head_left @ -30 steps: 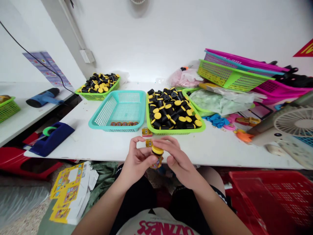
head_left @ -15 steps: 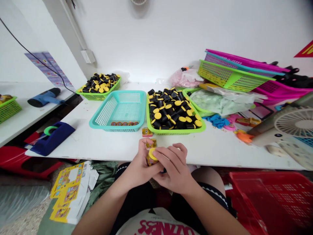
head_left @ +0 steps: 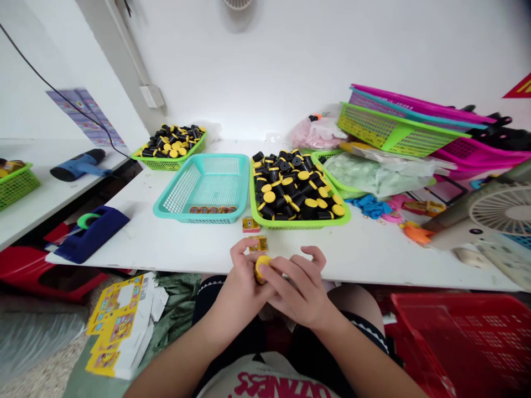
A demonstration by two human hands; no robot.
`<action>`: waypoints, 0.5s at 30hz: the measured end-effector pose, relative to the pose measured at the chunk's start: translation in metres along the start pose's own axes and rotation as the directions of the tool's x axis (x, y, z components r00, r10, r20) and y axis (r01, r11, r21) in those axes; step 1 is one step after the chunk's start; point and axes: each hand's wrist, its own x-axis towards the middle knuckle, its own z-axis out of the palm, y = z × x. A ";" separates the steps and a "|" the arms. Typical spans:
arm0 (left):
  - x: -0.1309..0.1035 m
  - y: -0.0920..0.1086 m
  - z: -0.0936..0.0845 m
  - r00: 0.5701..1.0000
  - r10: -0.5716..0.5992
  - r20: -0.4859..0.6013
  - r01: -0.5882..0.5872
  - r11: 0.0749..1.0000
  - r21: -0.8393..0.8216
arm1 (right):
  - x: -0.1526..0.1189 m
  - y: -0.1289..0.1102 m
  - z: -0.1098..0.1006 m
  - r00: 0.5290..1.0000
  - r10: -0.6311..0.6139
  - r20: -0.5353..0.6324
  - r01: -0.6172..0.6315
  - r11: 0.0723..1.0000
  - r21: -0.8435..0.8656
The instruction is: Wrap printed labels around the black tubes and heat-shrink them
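Note:
Between my hands is a small yellow-capped container, held just in front of the table edge. My left hand wraps round it from the left, and the fingers of my right hand press on it from the right. Fingers cover most of its body. Just beyond the hands lie two small yellow printed packs, a nearer one and a farther one. A green basket full of black cylinders with yellow caps stands behind them. Beside it, a turquoise basket holds a row of several small round items.
At the left are a blue tape dispenser and a blue heat gun. Another green basket of black cylinders stands at the back. Stacked baskets, bags and a fan occupy the right. A red crate sits below the table.
The yellow-capped container has tilted between my hands, its cap turning to the left. Both hands have shifted slightly around it. The baskets and packs have stayed in place.

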 end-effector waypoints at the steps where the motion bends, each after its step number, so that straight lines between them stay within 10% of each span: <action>1: 0.000 -0.002 -0.001 0.999 0.015 -0.030 -0.013 0.998 0.067 | 0.002 0.000 0.002 1.000 -0.006 0.007 0.007 1.000 -0.005; 15: 0.017 0.005 -0.043 0.960 0.176 -0.216 -0.058 0.884 0.464 | 0.020 0.014 0.014 0.972 0.152 0.178 -0.177 0.975 0.137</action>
